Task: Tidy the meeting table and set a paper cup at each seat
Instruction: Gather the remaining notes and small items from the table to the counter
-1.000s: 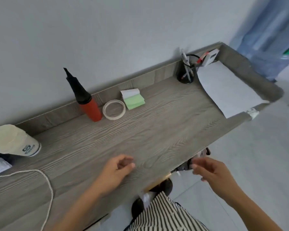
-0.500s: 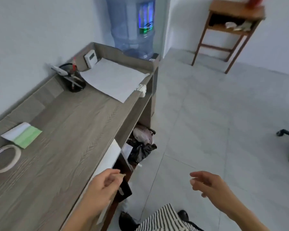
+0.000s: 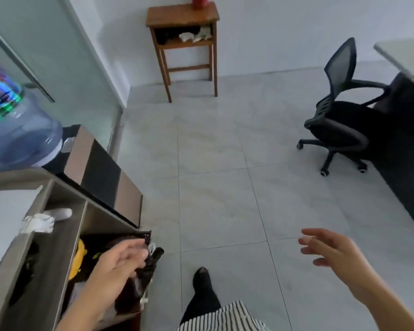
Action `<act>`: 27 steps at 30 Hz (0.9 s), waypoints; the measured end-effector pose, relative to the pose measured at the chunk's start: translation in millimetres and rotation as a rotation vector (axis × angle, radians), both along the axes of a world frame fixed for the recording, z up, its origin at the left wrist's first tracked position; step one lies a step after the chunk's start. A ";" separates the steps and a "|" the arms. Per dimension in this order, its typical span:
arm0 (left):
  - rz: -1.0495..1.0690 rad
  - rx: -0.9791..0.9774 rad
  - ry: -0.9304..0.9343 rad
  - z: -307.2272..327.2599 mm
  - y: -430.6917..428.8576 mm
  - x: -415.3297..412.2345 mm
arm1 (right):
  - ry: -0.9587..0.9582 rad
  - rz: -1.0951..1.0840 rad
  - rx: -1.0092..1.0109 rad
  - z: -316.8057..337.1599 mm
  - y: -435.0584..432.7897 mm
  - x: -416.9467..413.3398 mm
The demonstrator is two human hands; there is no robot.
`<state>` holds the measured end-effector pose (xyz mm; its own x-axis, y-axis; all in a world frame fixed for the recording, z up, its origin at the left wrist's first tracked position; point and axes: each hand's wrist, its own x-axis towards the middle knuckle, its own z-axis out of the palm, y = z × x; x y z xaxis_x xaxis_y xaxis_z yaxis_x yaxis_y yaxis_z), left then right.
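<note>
My left hand (image 3: 120, 263) hangs in the air beside the open end of the grey wooden side desk (image 3: 17, 249), fingers loosely curled and holding nothing. My right hand (image 3: 332, 256) floats over the tiled floor, fingers spread and relaxed, empty. The corner of the light meeting table (image 3: 404, 60) shows at the far right, with a black mesh office chair (image 3: 339, 120) pushed up to it. No paper cup is in view.
A water dispenser with a blue bottle (image 3: 17, 130) stands at the left next to a glass partition. A small brown wooden stand (image 3: 184, 44) is against the back wall. Dark bags (image 3: 129, 278) fill the desk's lower shelf. Grey floor tiles lie between the desk and the chair.
The view has swung right, away from the side desk top toward the floor, chair and meeting table. Both hands stayed empty and came along with the turn.
</note>
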<state>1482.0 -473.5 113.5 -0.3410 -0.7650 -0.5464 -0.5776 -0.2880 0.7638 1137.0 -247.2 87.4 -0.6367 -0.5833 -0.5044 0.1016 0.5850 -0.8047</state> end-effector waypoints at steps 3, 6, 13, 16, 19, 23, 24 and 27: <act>0.056 -0.023 0.000 -10.5 -51.9 -44.5 | -0.023 -0.090 -0.001 -11.0 -19.3 -32.6; 0.011 -0.035 0.028 -21.1 -107.8 -109.1 | -0.028 -0.144 -0.013 -12.1 -58.2 -70.6; -0.256 -0.067 0.125 11.5 -239.9 -275.7 | 0.048 -0.230 -0.082 31.3 -171.1 -170.4; -0.334 -0.094 0.137 24.5 -288.4 -337.2 | 0.078 -0.258 -0.112 45.2 -206.9 -209.4; -0.361 -0.089 0.152 20.0 -326.0 -388.3 | 0.064 -0.309 -0.112 38.7 -235.9 -243.3; -0.392 -0.039 0.122 1.1 -364.0 -453.8 | 0.024 -0.328 -0.063 18.7 -273.4 -299.6; -0.399 -0.026 0.112 -4.5 -376.2 -473.8 | 0.018 -0.326 -0.054 11.9 -286.2 -320.8; -0.407 -0.020 0.082 -12.3 -417.4 -532.6 | 0.024 -0.315 -0.051 -1.9 -330.0 -390.7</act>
